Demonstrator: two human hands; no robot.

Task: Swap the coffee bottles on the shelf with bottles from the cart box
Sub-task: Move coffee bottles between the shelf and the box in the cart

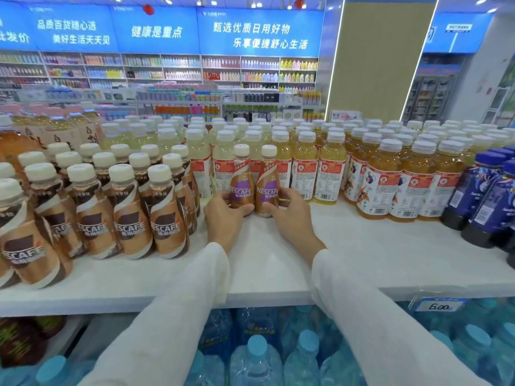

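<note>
Both hands — left (223, 215), right (288, 211) — each grip a coffee bottle (242, 181) low down — probably light, slick plastic.

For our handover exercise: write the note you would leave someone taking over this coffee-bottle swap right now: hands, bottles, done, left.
Left hand: fingers curled round the left purple-label coffee bottle.
Right hand: fingers curled round the right purple-label coffee bottle.
Both bottles stand upright, side by side, on the shelf in front of the yellow drink bottles; brown-label coffee bottles fill the rows to the left.
Done: cannot tell whether these two are arriving or leaving; the cart box is out of view.
Left: probably finish this pair's move, then continue the swap.
</note>
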